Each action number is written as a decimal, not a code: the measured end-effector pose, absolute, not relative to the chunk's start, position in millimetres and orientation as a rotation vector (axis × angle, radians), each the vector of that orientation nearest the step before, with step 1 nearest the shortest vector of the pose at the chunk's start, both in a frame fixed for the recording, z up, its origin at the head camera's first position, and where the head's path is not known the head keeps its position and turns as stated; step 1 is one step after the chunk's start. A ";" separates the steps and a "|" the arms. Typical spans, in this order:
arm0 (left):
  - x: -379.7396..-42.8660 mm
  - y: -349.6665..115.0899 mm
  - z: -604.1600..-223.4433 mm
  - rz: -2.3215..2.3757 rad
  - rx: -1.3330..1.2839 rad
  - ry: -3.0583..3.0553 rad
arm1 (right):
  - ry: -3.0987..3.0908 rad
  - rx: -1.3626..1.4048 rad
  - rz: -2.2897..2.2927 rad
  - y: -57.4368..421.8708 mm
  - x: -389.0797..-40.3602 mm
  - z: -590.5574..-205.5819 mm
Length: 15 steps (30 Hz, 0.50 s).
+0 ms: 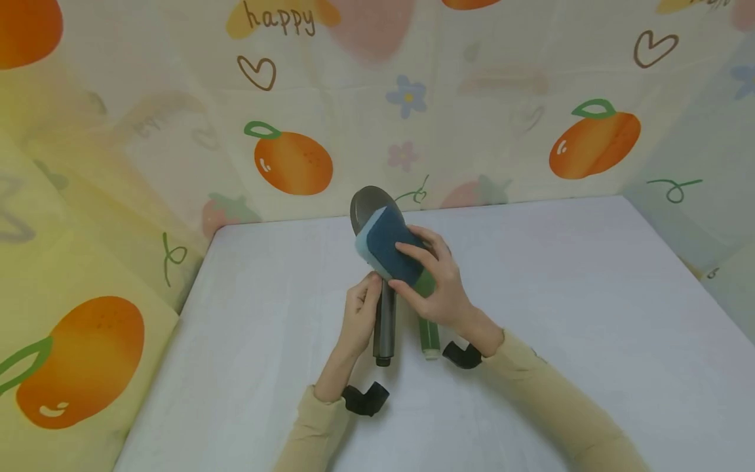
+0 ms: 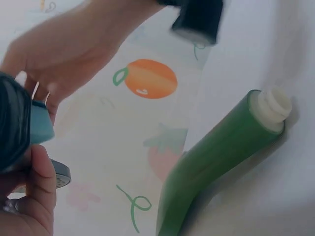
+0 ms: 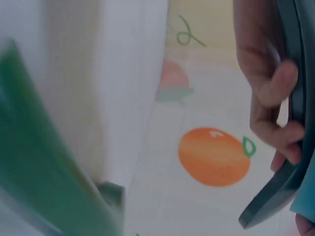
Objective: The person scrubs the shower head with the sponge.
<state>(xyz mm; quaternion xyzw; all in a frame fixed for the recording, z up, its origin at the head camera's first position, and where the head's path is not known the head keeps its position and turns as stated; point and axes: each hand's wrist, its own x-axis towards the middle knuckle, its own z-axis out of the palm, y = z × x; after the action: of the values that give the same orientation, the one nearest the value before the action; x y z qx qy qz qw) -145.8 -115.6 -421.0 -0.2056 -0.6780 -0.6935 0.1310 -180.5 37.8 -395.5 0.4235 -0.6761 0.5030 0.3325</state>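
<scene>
My left hand (image 1: 358, 311) grips the grey handheld shower head (image 1: 385, 324) by its upper handle, holding it with its round head pointing away from me. My right hand (image 1: 439, 282) pinches a sponge (image 1: 396, 246), dark blue on one side and light blue on the other. The sponge covers the lower part of the grey round head; whether it touches cannot be told in the head view. Below the right hand is a green shower head (image 1: 429, 334), its white threaded end (image 2: 275, 104) showing in the left wrist view. Its upper part is mostly hidden.
A white-covered table (image 1: 265, 367) lies under both hands. Behind it hangs a patterned cloth (image 1: 501, 78) with oranges, and more cloth (image 1: 77, 262) runs along the left side. Black wrist mounts (image 1: 367, 398) stick out from both wrists.
</scene>
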 end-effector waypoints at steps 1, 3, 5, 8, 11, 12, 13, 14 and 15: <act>-144.7 -116.2 -421.5 -2.035 -0.569 -1.972 | -1.759 1.137 1.303 38.2 -177.3 -398.0; -139.8 -118.3 -415.8 -2.065 -0.578 -1.927 | -1.733 1.253 1.271 38.3 -167.0 -404.8; -134.4 -120.3 -405.8 -2.120 -0.520 -1.929 | -1.704 1.408 1.199 38.5 -153.9 -413.6; -129.5 -121.4 -390.4 -2.161 -0.487 -1.933 | -1.650 1.644 1.027 41.6 -135.7 -427.0; -130.0 -119.6 -385.8 -2.165 -0.436 -1.977 | -1.579 1.775 0.877 46.4 -131.4 -435.7; -130.4 -118.8 -386.2 -2.172 -0.462 -1.964 | -1.561 1.785 0.861 47.6 -133.2 -436.1; -130.3 -117.9 -386.6 -2.195 -0.488 -1.944 | -1.549 1.773 0.852 48.2 -136.3 -435.1; -130.2 -117.0 -387.9 -2.226 -0.512 -1.918 | -1.546 1.744 0.866 48.7 -140.2 -433.4; -130.0 -116.7 -390.2 -2.186 -0.563 -1.913 | -1.547 1.698 0.895 48.9 -145.0 -430.7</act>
<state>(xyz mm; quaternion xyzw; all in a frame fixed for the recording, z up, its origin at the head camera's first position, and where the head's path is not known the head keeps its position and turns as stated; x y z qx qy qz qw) -130.0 -116.7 -390.2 -0.1895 -0.6439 -0.7356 0.0914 -145.0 48.9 -430.7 0.6499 -0.5919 0.3424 0.3318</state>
